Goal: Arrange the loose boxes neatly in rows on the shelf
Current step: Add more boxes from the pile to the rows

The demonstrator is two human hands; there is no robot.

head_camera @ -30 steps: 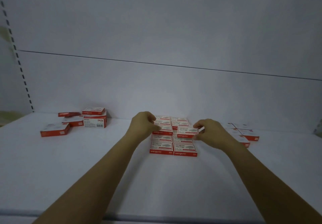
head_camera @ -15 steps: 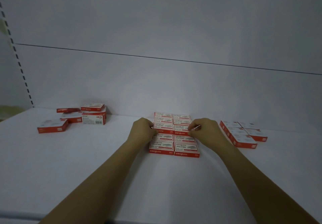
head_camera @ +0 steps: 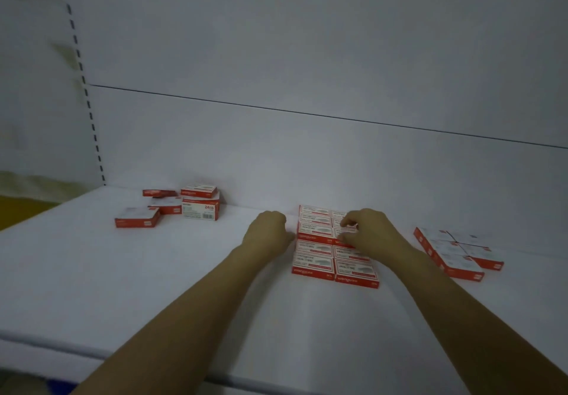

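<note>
Shelf (head_camera: 153,287): white, with a wide surface from the block to the front edge.
Block (head_camera: 312,264): red-and-white boxes in two columns; brand blurred.
Right cluster (head_camera: 461,264): near the block; count unclear.
Left pile (head_camera: 201,210): five boxes, one marked "24/6".
Right hand (head_camera: 372,235): pinches a box (head_camera: 339,232) in the block's right column.
Left hand (head_camera: 267,230): curled at the block's left edge; grip unclear.

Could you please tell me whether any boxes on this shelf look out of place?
Yes. The left pile is jumbled: boxes lie at different angles, some stacked. The middle block is in neat rows.
</note>
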